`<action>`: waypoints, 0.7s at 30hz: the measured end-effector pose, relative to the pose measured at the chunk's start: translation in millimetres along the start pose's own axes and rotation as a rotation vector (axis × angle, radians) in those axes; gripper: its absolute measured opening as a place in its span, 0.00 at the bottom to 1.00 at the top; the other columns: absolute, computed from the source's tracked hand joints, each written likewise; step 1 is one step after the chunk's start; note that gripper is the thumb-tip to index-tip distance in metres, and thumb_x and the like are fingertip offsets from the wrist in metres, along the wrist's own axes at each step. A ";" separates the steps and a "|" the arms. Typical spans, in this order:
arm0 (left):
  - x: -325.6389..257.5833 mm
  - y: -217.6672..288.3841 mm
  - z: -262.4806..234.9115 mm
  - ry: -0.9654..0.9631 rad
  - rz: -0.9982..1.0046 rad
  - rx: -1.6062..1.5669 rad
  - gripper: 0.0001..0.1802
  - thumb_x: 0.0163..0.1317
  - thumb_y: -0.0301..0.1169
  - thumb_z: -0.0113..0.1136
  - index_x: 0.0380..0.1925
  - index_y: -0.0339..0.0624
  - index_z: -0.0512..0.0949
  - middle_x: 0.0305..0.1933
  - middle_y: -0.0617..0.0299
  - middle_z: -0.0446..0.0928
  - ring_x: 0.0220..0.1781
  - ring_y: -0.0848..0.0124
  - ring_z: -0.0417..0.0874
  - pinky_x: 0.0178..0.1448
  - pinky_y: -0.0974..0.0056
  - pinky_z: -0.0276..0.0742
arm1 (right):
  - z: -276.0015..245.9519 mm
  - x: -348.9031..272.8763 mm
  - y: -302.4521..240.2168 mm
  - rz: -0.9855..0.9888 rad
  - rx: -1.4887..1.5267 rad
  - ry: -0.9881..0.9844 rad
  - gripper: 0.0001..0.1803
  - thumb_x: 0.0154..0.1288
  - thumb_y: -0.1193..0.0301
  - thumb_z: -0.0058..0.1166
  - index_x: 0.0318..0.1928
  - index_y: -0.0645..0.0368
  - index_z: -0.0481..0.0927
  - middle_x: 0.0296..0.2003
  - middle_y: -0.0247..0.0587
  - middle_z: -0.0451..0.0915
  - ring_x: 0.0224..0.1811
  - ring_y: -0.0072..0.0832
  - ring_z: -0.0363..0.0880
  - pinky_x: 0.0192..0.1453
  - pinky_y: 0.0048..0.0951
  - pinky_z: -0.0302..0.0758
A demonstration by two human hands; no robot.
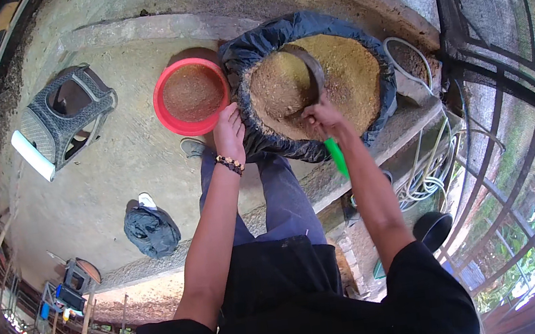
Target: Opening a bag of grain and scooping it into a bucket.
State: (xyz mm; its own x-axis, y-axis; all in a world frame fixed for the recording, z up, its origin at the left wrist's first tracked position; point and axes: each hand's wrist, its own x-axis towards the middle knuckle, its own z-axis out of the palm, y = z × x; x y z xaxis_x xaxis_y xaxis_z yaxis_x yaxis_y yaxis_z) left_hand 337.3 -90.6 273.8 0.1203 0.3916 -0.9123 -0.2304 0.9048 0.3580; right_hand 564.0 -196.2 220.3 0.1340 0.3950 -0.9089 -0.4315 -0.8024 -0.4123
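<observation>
My right hand (324, 116) is closed around a dark, round, pan-like scoop (314, 69) with a bright green handle (336, 156). The scoop sits down in brownish-yellow grainy meal (353, 74), its curved rim showing; the rest of its outline blends into the meal. That meal fills a wide round container lined with a black plastic bag (290, 27), the bag folded out over the edge. Left of it stands a red basin (161, 106) partly filled with similar brown meal (192, 92). My left hand (229, 131), fingers extended, is at the basin's right rim, beside the black plastic.
A dark plastic stool (80, 107) lies at the left on the concrete floor (145, 163). A black bag (151, 231) rests nearer me. A bucket (407, 60) and a coiled hose (428, 179) are right of the container. Metal-framed netting (493, 83) borders the right side.
</observation>
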 end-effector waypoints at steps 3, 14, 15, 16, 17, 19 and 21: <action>-6.4 3.4 4.5 -0.031 0.024 0.031 0.33 0.64 0.50 0.46 0.63 0.40 0.64 0.69 0.55 0.61 0.72 0.63 0.57 0.74 0.59 0.47 | -41.5 8.0 -17.9 0.186 0.099 -0.270 0.06 0.52 0.81 0.49 0.32 0.63 0.69 0.14 0.32 0.65 0.12 0.18 0.59 0.14 0.21 0.56; -40.6 -7.4 43.1 -0.179 0.271 -0.082 0.21 0.69 0.35 0.44 0.55 0.32 0.69 0.57 0.50 0.73 0.62 0.62 0.73 0.68 0.62 0.63 | -101.1 -82.7 -28.1 0.199 0.134 -0.303 0.08 0.55 0.76 0.47 0.20 0.59 0.67 0.11 0.32 0.63 0.10 0.17 0.56 0.14 0.20 0.51; -45.3 -12.1 47.0 -0.197 0.205 -0.082 0.23 0.70 0.38 0.43 0.56 0.32 0.69 0.58 0.49 0.72 0.63 0.62 0.72 0.68 0.61 0.63 | -96.0 -97.3 -26.7 0.162 0.172 -0.245 0.08 0.55 0.77 0.48 0.20 0.59 0.67 0.11 0.32 0.63 0.10 0.17 0.56 0.14 0.20 0.51; -50.0 -17.1 50.3 -0.201 0.132 -0.082 0.24 0.70 0.41 0.43 0.57 0.32 0.68 0.59 0.49 0.72 0.64 0.61 0.71 0.68 0.60 0.62 | -89.2 -111.1 -26.1 0.127 0.227 -0.206 0.08 0.54 0.77 0.48 0.20 0.59 0.67 0.11 0.32 0.63 0.10 0.17 0.57 0.14 0.20 0.52; -55.4 -21.8 52.0 -0.182 0.036 -0.116 0.27 0.70 0.44 0.42 0.57 0.32 0.68 0.60 0.49 0.71 0.64 0.61 0.70 0.69 0.59 0.61 | -79.2 -123.3 -25.1 0.122 0.201 -0.193 0.08 0.54 0.77 0.48 0.20 0.59 0.67 0.11 0.32 0.63 0.10 0.17 0.57 0.14 0.20 0.52; -65.4 -28.7 51.5 -0.169 -0.114 -0.175 0.35 0.68 0.55 0.39 0.59 0.33 0.66 0.61 0.50 0.69 0.64 0.61 0.68 0.70 0.57 0.59 | -51.2 -143.2 -21.9 0.071 0.319 -0.212 0.08 0.54 0.77 0.49 0.20 0.58 0.67 0.11 0.32 0.63 0.11 0.18 0.58 0.15 0.20 0.52; -75.5 -32.5 44.9 -0.163 -0.164 -0.286 0.37 0.68 0.56 0.37 0.60 0.33 0.64 0.61 0.50 0.68 0.64 0.60 0.68 0.70 0.57 0.58 | -16.5 -157.2 -19.4 0.044 0.295 -0.160 0.08 0.54 0.77 0.49 0.20 0.59 0.67 0.11 0.32 0.63 0.11 0.18 0.58 0.15 0.20 0.52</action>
State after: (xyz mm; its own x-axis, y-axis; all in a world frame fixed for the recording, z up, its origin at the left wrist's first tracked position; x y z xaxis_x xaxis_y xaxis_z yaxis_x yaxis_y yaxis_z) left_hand 379.1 -142.1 339.9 0.3253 0.2877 -0.9008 -0.4535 0.8834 0.1184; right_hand 566.0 -250.1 370.1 -0.0226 0.4467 -0.8944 -0.6764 -0.6657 -0.3154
